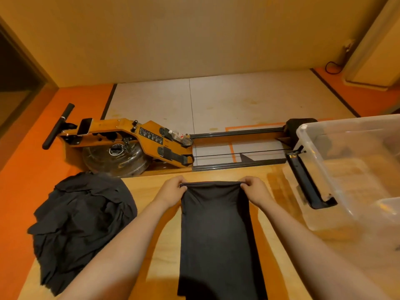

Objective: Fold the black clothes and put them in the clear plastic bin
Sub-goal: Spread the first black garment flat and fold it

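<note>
Left hand (171, 192) and right hand (255, 190) pinch the garment's (216, 234) top corners, frame centre; pile (82, 221) left, bin (350, 169) right.

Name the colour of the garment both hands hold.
Plain black, no pattern: the garment, seen in the head view.

Plain black garment (216, 230), black heap (86, 224), clear bin (324, 165), orange floor (21, 191) (pale wooden table (147, 191))

A home exercise room: a wooden water rowing machine (138, 144) lies on an orange floor (21, 180), a pale mat (238, 100) behind it, a wooden table (151, 213) just in front.
</note>
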